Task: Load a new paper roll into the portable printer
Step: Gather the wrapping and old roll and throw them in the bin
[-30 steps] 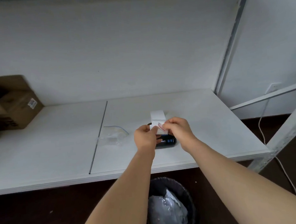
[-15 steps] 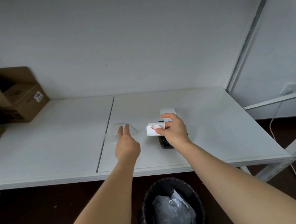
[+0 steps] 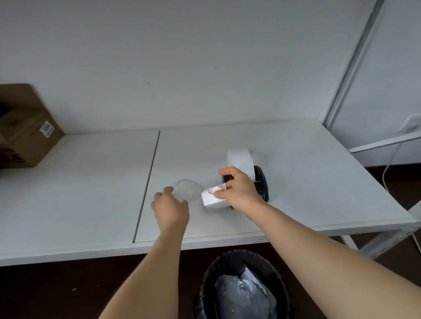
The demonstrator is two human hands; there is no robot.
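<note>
My right hand grips a small white paper roll with a red mark on its end, just above the table. Behind that hand lies the black and blue portable printer, partly hidden. A loose white paper strip curls up from the printer's far side. To the left, my left hand has its fingertips closed on the near left edge of a clear plastic bag, which bulges up from the white table.
Open cardboard boxes stand at the table's far left. A seam splits the tabletop. A black bin with a plastic liner stands below the front edge. A white shelf post and a cable are at the right.
My hands separated: the left let go of the paper roll and moved left to the plastic bag, which now bulges up. The right hand keeps the roll beside the printer. The view shifted left.
</note>
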